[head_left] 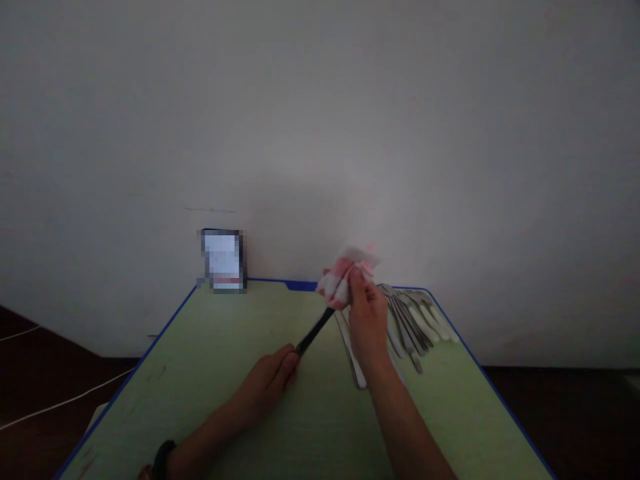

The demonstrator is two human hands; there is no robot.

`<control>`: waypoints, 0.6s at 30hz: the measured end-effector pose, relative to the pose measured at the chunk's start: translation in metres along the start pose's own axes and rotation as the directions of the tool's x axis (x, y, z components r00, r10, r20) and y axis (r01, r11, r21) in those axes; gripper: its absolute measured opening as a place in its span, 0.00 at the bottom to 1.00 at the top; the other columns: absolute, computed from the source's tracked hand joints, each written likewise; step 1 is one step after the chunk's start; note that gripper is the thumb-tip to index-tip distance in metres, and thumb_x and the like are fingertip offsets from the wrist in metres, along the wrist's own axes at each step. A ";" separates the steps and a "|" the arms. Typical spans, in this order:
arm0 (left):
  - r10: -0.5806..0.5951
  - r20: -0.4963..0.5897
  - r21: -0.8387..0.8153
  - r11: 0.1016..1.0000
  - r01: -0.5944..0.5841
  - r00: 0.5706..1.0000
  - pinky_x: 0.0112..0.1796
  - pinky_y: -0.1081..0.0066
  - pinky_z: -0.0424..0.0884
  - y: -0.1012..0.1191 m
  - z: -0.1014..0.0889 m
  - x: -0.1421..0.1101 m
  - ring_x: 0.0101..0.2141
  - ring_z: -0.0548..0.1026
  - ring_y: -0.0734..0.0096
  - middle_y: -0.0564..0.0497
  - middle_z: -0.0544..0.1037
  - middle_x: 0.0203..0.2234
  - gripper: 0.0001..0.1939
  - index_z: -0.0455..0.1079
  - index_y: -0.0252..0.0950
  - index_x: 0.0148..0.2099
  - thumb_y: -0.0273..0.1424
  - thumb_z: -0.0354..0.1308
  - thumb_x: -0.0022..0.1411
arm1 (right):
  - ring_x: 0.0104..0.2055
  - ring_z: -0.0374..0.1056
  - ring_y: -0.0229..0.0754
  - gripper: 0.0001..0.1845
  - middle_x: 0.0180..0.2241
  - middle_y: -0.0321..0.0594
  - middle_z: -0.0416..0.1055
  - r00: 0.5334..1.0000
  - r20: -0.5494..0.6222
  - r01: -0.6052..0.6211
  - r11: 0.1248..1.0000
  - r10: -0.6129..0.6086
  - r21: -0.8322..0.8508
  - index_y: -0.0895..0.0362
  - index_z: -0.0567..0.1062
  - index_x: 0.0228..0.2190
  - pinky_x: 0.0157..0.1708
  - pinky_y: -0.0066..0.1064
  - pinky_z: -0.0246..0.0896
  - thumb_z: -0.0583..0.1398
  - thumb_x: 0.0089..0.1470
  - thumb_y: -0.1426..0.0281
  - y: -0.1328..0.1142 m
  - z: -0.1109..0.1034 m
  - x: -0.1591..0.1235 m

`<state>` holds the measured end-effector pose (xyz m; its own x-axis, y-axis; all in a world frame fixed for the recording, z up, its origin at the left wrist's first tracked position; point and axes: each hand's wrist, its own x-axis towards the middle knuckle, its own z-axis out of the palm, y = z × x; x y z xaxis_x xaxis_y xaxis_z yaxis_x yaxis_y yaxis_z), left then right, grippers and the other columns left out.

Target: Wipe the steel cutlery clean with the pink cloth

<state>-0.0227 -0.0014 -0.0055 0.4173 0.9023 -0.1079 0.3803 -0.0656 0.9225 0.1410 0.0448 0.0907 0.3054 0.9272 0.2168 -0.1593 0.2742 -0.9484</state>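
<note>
My left hand (pixel 273 380) is closed on the lower end of a dark-handled utensil (pixel 314 331) that slants up to the right over the green table (pixel 210 373). My right hand (pixel 367 317) is closed on a crumpled pink and white cloth (pixel 343 277), which wraps the utensil's upper end and hides it. Both forearms reach in from the bottom of the view, the left one with a dark band at the wrist.
Several pieces of metal cutlery (pixel 413 323) lie side by side on the table at the right, partly behind my right hand. A small blurred-out upright screen (pixel 223 261) stands at the table's back edge against a plain wall. Cables (pixel 60 400) lie on the dark floor at left.
</note>
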 end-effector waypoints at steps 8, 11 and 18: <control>0.008 0.037 0.070 0.997 -0.010 0.999 0.30 0.72 0.61 0.003 -0.003 0.000 0.24 0.65 0.71 0.55 0.66 0.21 0.20 0.58 0.38 0.28 0.42 0.37 0.68 | 0.31 0.73 0.43 0.22 0.29 0.43 0.78 0.995 0.000 0.102 0.992 -0.102 0.079 0.59 0.77 0.30 0.31 0.32 0.66 0.55 0.56 0.54 -0.018 -0.005 0.000; 0.008 0.039 0.069 0.998 -0.011 0.999 0.29 0.72 0.60 0.005 -0.002 0.001 0.24 0.65 0.71 0.55 0.66 0.21 0.20 0.58 0.38 0.28 0.43 0.36 0.68 | 0.31 0.73 0.43 0.24 0.29 0.43 0.77 0.994 0.040 0.096 0.995 -0.097 0.039 0.58 0.77 0.28 0.30 0.32 0.66 0.53 0.57 0.52 -0.009 0.003 -0.004; -0.030 0.002 0.014 0.999 0.030 1.000 0.28 0.72 0.59 0.010 0.003 0.002 0.23 0.63 0.71 0.55 0.64 0.20 0.22 0.59 0.38 0.29 0.47 0.36 0.67 | 0.22 0.66 0.39 0.25 0.20 0.38 0.72 0.987 0.143 -0.065 0.996 0.074 -0.061 0.57 0.74 0.22 0.23 0.29 0.61 0.54 0.54 0.50 0.026 0.016 -0.015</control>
<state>-0.0154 -0.0017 0.0018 0.4076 0.9030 -0.1359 0.4042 -0.0450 0.9136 0.1169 0.0418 0.0660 0.1557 0.9718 0.1773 -0.1212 0.1969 -0.9729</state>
